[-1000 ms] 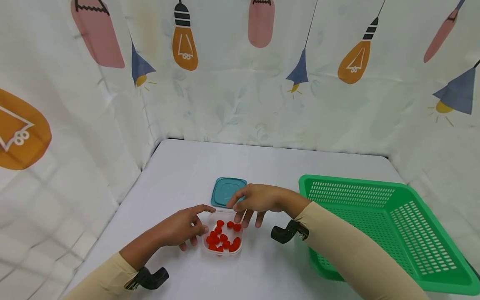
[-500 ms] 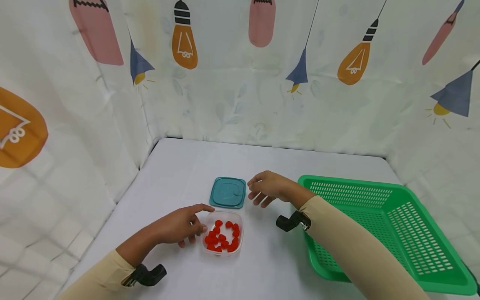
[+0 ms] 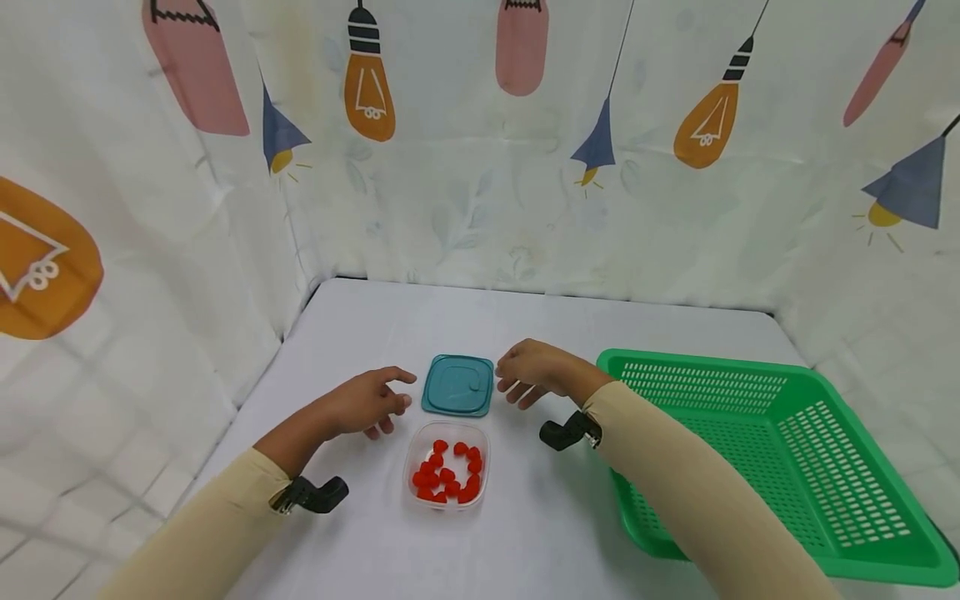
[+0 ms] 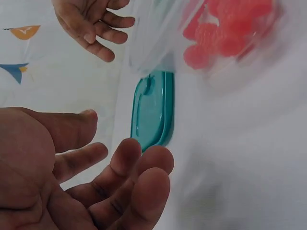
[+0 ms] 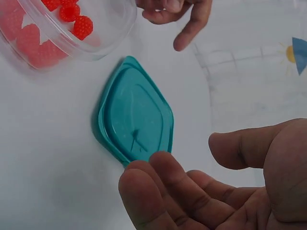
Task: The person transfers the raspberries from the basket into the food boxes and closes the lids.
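A teal square lid (image 3: pixel 457 385) lies flat on the white table between my two hands. Just nearer to me stands a clear plastic container (image 3: pixel 486 467) holding several red raspberries (image 3: pixel 447 476); its top is uncovered. My left hand (image 3: pixel 360 402) hovers left of the lid, fingers loosely bent, with nothing in it. On the other side, my right hand (image 3: pixel 538 368) is beside the lid's right edge, also holding nothing. In the right wrist view, the fingertips overlap the near corner of the lid (image 5: pixel 139 112); whether they touch it, I cannot tell.
A large green plastic basket (image 3: pixel 870 560) with slotted walls stands on the right of the table, partly behind my right sleeve (image 3: pixel 697 475). White printed curtains (image 3: pixel 480 208) enclose the table (image 3: pixel 375 325) at the back and sides.
My right hand has withdrawn from over the container to the lid's right side. My left hand has left the container's left edge and moved forward, to the lid's left.
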Tool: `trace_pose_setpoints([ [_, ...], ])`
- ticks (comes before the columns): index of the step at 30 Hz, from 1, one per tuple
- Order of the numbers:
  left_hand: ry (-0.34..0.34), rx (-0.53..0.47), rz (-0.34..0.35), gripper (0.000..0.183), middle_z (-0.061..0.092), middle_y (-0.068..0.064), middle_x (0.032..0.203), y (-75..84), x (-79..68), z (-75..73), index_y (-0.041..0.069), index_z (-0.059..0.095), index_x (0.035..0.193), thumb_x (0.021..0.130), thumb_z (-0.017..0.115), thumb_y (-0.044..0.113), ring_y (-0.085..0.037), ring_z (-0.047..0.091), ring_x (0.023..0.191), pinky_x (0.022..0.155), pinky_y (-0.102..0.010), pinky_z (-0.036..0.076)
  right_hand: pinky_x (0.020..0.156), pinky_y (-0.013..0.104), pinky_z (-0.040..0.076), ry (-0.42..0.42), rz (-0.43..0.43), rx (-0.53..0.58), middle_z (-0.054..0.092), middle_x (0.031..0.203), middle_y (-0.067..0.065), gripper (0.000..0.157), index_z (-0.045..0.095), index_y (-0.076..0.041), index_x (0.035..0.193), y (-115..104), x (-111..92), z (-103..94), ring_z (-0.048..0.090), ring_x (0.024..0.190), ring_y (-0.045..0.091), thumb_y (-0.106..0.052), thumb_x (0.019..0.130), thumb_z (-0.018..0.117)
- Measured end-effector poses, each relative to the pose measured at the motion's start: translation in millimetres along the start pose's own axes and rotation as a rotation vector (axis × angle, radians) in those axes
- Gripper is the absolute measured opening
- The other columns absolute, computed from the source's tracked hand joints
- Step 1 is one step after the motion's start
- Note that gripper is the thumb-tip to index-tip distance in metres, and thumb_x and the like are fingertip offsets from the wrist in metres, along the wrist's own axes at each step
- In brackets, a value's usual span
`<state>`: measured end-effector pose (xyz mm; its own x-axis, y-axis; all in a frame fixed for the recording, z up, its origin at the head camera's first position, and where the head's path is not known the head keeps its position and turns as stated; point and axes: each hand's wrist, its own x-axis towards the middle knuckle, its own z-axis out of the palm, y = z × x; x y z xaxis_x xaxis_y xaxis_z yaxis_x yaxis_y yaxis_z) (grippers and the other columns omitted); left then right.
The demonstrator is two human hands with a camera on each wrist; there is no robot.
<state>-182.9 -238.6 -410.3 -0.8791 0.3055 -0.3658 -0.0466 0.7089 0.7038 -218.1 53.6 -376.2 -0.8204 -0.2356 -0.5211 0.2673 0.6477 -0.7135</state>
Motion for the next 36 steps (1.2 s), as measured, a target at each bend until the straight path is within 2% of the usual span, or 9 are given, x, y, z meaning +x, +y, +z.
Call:
trace_pose_setpoints([
  [7,0.026,0.028,-0.076,0.048,0.066,-0.014,0.114,1.0,30.4,-3.2,0.012,0.049,0.148,0.103,0.063,0.022,-0.024,0.066,0.081,0.067,-0.033,0.059,0.071,0.038,0.062,0.014,0.039,-0.005,0.069,0.110,0.018,0.038,0.060,0.002,0.133,4,14,4.2,0.070,0.089,0.031,-0.021,0.103,0.061],
  [12,0.037,0.045,-0.118,0.048,0.066,-0.012,0.104,9.8,47.1,-3.0,0.011,0.049,0.148,0.103,0.063,0.022,-0.025,0.065,0.081,0.066,-0.031,0.058,0.071,0.038,0.062,0.024,0.064,0.002,0.069,0.109,0.018,0.035,0.062,0.002,0.130,6,22,6.2,0.070,0.089,0.031,-0.020,0.103,0.062],
  [19,0.044,0.072,-0.173,0.049,0.067,-0.011,0.099,16.9,64.9,1.8,0.005,0.048,0.148,0.103,0.062,0.021,-0.025,0.065,0.075,0.063,-0.030,0.058,0.071,0.038,0.062,0.030,0.102,-0.013,0.069,0.105,0.017,0.034,0.063,0.003,0.128,7,30,13.7,0.070,0.090,0.032,-0.020,0.102,0.063],
  [28,0.045,0.052,-0.215,0.043,0.067,-0.012,0.093,17.0,73.7,4.8,0.000,0.053,0.142,0.104,0.060,0.019,-0.024,0.063,0.069,0.059,-0.030,0.051,0.071,0.034,0.061,0.046,0.122,-0.025,0.068,0.101,0.015,0.031,0.065,0.004,0.121,9,37,21.7,0.070,0.082,0.028,-0.021,0.102,0.064],
  [36,0.030,0.081,-0.155,0.038,0.067,-0.010,0.084,15.4,74.8,7.2,-0.002,0.056,0.139,0.104,0.057,0.014,-0.020,0.061,0.062,0.052,-0.029,0.045,0.074,0.037,0.061,0.039,0.107,-0.001,0.067,0.101,0.017,0.023,0.067,0.005,0.106,8,34,24.6,0.070,0.086,0.030,-0.017,0.101,0.064],
])
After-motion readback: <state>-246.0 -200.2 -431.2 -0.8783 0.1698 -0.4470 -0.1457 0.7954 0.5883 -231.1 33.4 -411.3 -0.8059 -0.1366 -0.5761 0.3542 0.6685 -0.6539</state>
